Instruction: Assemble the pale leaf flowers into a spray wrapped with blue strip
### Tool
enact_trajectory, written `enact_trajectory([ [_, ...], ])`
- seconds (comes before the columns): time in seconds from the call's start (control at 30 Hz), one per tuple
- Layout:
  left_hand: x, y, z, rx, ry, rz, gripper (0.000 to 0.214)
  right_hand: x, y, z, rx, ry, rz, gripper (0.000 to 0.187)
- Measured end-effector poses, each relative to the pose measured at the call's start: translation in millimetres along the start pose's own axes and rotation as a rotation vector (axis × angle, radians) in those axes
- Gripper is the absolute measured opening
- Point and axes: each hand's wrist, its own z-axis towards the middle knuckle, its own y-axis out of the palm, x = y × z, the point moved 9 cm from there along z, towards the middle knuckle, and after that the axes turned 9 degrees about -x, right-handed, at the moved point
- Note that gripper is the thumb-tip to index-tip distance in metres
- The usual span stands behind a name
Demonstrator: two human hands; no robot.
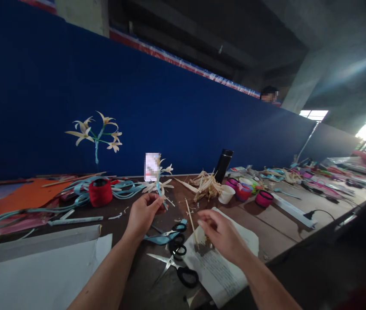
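My left hand [149,211] is closed in a pinch around the light-blue wrapped stem of an artificial flower [158,187] with pale, dry-looking petals. My right hand [218,232] hovers over a printed sheet of paper [219,271], fingers curled together; what they hold, if anything, cannot be made out. Just left of it a thin stick [192,221] leans across the sheet's edge. Below and between my hands lie black-handled scissors [173,263], partly spread, and a second pair of scissors [178,230] beside a strip of blue material [160,239].
A finished-looking flower spray [97,137] stands at the left behind a red roll [100,192]. Dried husks [205,185], a white cup [226,194] and a black flask [224,165] are at the back. A power strip [294,210] lies right. A blue partition [183,116] rises behind.
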Motion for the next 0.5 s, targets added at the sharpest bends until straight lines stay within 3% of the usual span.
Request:
enact_trajectory([
  [0.1, 0, 0.2, -1, 0.013, -0.005, 0.007, 0.029, 42, -14, -25, -0.119, 0.145, -0.363, 0.024],
  [0.2, -1, -0.3, -2, 0.026, -0.010, 0.034, 0.029, 66, -19, -39, -0.182, 0.195, -0.586, 0.032],
  [0.37, -5, -1.6, -2, 0.022, -0.009, 0.088, 0.031, 73, -13, -38, -0.220, 0.179, -0.618, 0.027],
  [0.5, -6, -1.2, -1, 0.000, -0.010, 0.115, 0.032, 76, -10, -34, -0.233, 0.203, -0.602, 0.035],
])
